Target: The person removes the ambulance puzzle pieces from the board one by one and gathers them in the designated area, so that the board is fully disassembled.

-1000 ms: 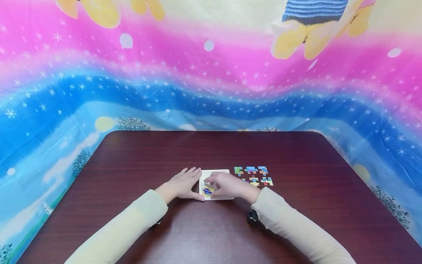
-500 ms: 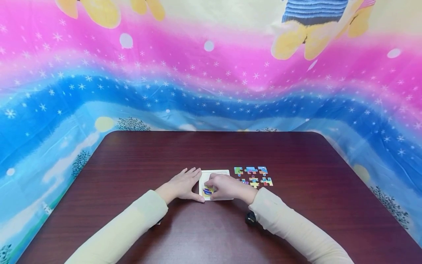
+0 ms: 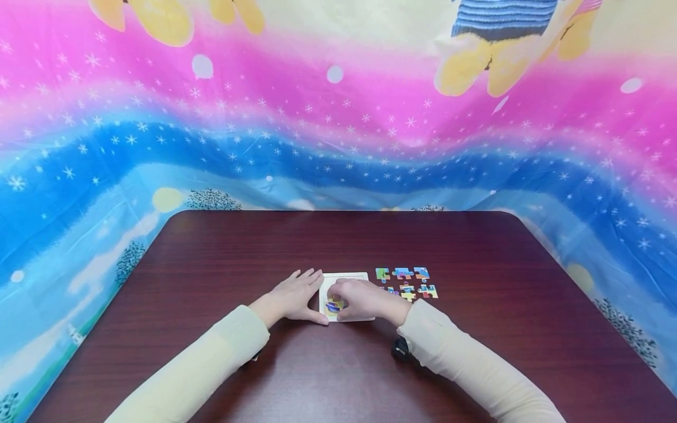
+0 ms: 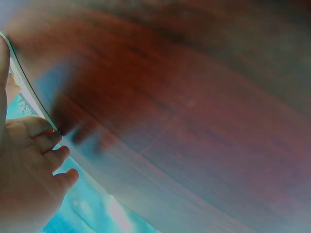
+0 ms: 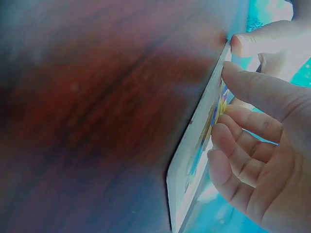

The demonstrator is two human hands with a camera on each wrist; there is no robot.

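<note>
A white-rimmed puzzle tray (image 3: pixel 345 275) lies on the table in the head view. My left hand (image 3: pixel 297 298) rests along its left side, fingers spread, with the thumb at the near left corner. My right hand (image 3: pixel 366 298) reaches over the tray from the right, fingers bent. Its index finger and thumb pinch a colourful puzzle piece (image 3: pixel 333 306) in the near left corner of the tray. In the right wrist view the thumb and fingers (image 5: pixel 223 138) bend down close over the tray (image 5: pixel 176 189); the palm side shows. Much of the tray's inside is hidden beneath this hand.
Several loose puzzle pieces (image 3: pixel 403 273) lie in two rows just right of the tray, the near row partly behind my right hand. The dark red-brown table (image 3: pixel 338 235) extends to a cartoon-printed cloth (image 3: pixel 338 129) hanging behind and along both sides.
My right hand has shifted very slightly, its wrist a little to the left, while its fingers stay at the same corner piece. The left hand and the tray stay nearly still.
</note>
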